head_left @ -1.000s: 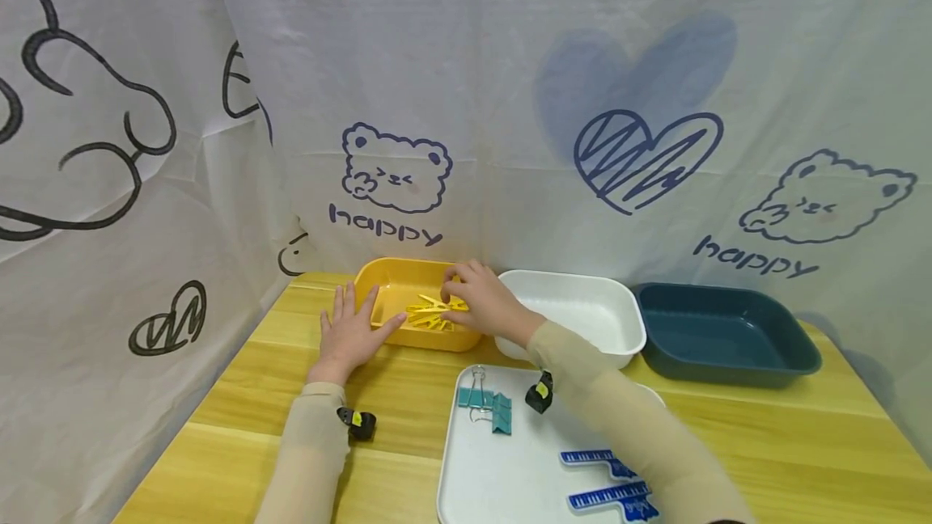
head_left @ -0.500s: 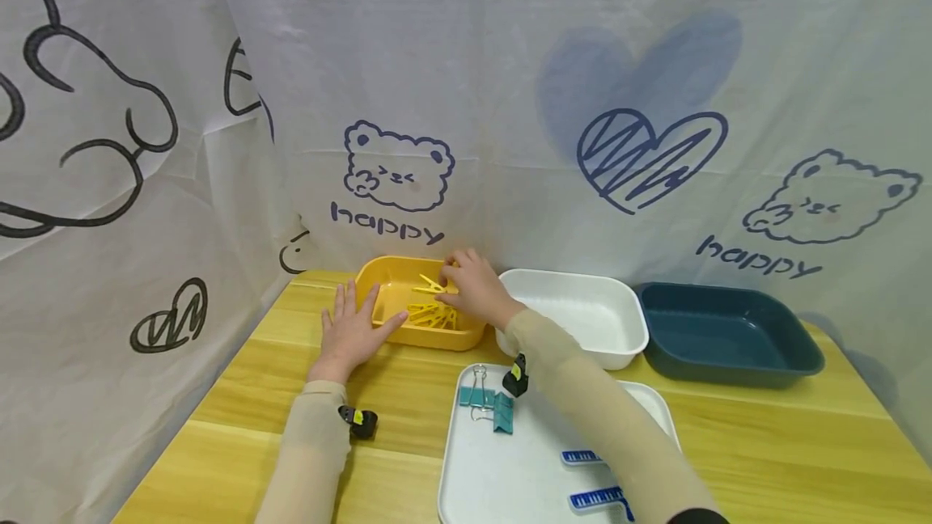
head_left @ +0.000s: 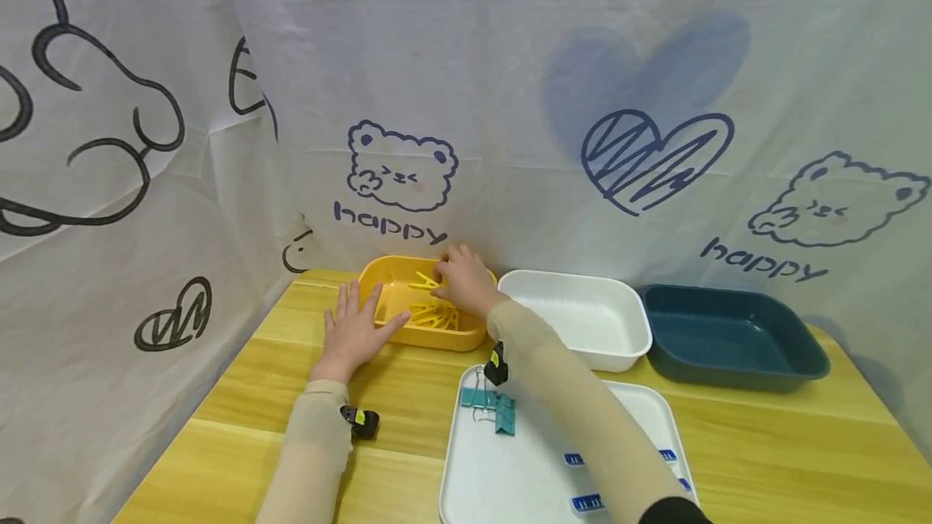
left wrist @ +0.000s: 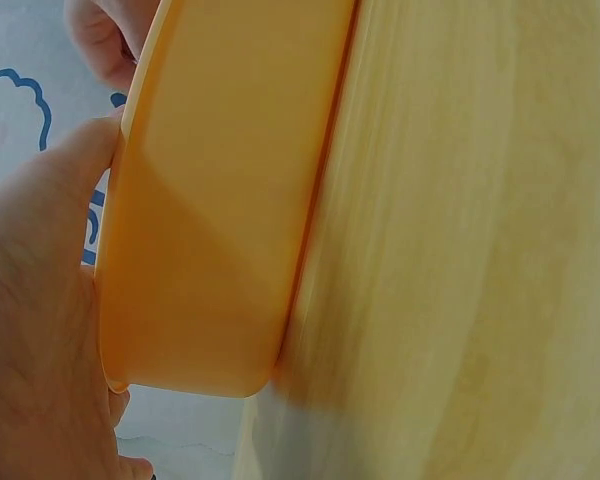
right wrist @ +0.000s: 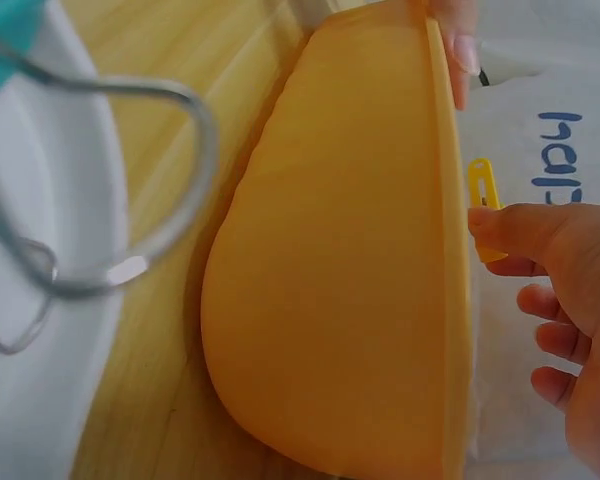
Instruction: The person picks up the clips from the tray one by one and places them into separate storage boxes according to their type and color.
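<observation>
My left hand (head_left: 353, 335) rests with spread fingers on the near left rim of the yellow bin (head_left: 386, 335). Above the bin's right part, my right hand (head_left: 466, 280) pinches a yellow clothespin (head_left: 422, 283) between thumb and finger. That clothespin (right wrist: 483, 180) shows just beyond the rim in the right wrist view. Several more yellow clothespins (head_left: 433, 316) lie in a pile at the bottom of the bin. From the left wrist, the bin's outer wall (left wrist: 220, 200) fills the middle, with my thumb at its rim.
A white bin (head_left: 575, 350) and a dark teal bin (head_left: 728, 374) stand to the right in a row. In front lies a white tray (head_left: 510, 483) with teal binder clips (head_left: 504, 413) and blue piano-patterned clips (head_left: 586, 503), partly hidden by the right forearm. A printed curtain hangs behind.
My right hand has lifted a clothespin from the pile and shifted slightly left and toward the back of the bin. The left hand stays on the rim.
</observation>
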Action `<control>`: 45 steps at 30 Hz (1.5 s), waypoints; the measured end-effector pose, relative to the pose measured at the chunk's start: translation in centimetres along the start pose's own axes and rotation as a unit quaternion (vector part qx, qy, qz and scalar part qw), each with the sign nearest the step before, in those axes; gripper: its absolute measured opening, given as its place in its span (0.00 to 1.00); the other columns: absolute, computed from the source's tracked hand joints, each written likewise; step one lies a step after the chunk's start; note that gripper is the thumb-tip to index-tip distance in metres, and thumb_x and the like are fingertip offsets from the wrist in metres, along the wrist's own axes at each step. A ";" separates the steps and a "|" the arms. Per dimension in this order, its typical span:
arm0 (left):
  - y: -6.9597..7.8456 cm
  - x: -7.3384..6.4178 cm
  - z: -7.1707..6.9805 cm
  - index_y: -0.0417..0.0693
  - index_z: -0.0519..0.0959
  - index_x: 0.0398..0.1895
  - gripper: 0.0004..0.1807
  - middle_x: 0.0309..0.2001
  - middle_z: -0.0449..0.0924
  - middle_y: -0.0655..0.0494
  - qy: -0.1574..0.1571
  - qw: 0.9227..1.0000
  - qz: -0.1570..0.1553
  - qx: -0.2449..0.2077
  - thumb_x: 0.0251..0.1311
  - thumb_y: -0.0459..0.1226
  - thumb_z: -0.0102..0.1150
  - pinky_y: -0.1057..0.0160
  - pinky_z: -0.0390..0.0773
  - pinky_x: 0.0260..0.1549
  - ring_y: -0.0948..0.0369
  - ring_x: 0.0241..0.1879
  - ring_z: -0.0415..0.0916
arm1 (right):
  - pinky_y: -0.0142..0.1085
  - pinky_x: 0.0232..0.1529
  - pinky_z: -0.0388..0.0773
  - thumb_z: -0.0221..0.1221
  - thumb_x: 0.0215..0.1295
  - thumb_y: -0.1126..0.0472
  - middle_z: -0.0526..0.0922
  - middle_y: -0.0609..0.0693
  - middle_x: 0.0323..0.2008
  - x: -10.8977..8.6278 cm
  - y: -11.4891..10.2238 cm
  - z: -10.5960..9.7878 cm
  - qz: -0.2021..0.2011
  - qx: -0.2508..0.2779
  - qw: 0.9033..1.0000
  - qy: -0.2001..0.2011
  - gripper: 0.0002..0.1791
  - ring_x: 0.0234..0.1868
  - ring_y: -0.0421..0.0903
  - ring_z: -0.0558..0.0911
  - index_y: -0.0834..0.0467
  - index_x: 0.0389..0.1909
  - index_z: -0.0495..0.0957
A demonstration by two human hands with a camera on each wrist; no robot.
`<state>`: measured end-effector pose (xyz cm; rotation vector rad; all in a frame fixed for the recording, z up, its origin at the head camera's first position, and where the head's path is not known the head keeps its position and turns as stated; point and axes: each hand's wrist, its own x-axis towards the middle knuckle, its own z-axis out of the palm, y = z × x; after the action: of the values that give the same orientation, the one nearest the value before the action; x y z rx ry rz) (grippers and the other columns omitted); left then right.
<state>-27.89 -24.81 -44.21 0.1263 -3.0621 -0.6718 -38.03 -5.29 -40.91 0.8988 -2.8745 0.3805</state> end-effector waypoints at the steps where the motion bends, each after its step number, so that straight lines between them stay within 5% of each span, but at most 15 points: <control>1: 0.0 0.0 0.0 0.53 0.46 0.79 0.52 0.78 0.25 0.38 0.000 1.000 0.000 -0.002 0.60 0.73 0.37 0.30 0.32 0.70 0.40 0.77 0.23 | 0.41 0.58 0.68 0.66 0.60 0.47 0.72 0.47 0.46 0.1 0.0 0.1 0.004 0.001 1.000 -0.003 0.11 0.51 0.46 0.66 0.49 0.35 0.81; 34: -0.1 0.0 0.0 0.52 0.46 0.79 0.52 0.78 0.25 0.39 0.000 1.000 -0.003 -0.006 0.60 0.72 0.38 0.30 0.32 0.70 0.41 0.77 0.22 | 0.46 0.60 0.70 0.64 0.62 0.56 0.75 0.51 0.48 1.3 0.4 2.4 0.062 -0.060 0.995 -0.056 0.07 0.51 0.50 0.68 0.55 0.29 0.80; 45: 0.1 -0.2 -0.2 0.51 0.47 0.78 0.51 0.78 0.26 0.38 0.003 1.000 -0.003 -0.006 0.61 0.71 0.41 0.30 0.34 0.70 0.41 0.77 0.24 | 0.47 0.61 0.69 0.57 0.68 0.58 0.76 0.52 0.49 1.4 0.4 2.7 0.068 -0.083 0.993 -0.056 0.09 0.52 0.50 0.69 0.56 0.39 0.84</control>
<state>-27.72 -24.81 -44.02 0.1359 -3.0516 -0.6889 -39.47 -6.43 -43.33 0.7226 -3.0241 0.1016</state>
